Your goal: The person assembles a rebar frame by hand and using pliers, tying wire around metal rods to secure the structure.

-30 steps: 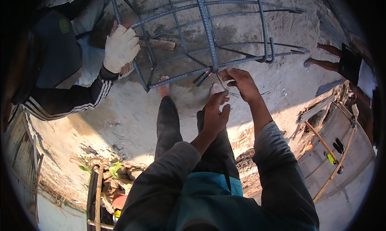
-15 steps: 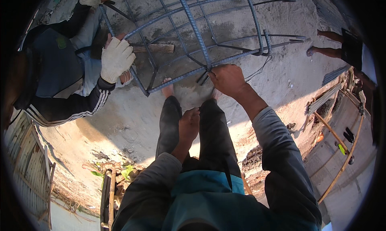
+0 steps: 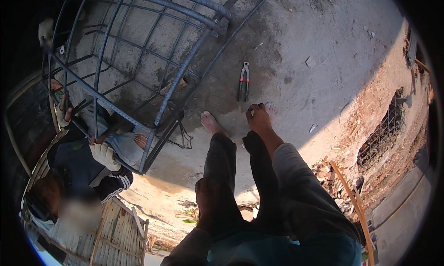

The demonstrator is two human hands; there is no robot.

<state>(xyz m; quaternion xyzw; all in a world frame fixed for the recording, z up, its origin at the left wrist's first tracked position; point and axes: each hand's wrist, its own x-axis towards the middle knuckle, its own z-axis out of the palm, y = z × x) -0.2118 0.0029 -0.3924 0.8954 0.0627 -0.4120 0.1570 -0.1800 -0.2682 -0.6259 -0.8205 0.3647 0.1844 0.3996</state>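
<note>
My right hand (image 3: 260, 119) hangs above my right foot, fingers bent and a little apart, with nothing visible in it. Just beyond it, pincers (image 3: 247, 74) with dark handles and orange-red bands lie on the concrete ground, apart from the hand. My left hand (image 3: 206, 199) is closed beside my left leg, in shadow; whatever it may hold is hidden. A cage of ribbed steel reinforcing bars (image 3: 173, 95) fills the upper left, touched by neither of my hands. Thin bent tie wire (image 3: 184, 139) dangles near its closest corner.
At left, a co-worker in a dark striped sleeve holds the cage with a gloved hand (image 3: 105, 156). A piece of wood (image 3: 173, 88) lies beneath the bars. Broken ground with a mesh-covered hole (image 3: 381, 132) and a bamboo strip (image 3: 354, 199) are at right.
My right hand has let go of the cage's bar and come down toward my right foot. The view has turned right, so the cage appears farther left and the pincers show on the ground.
</note>
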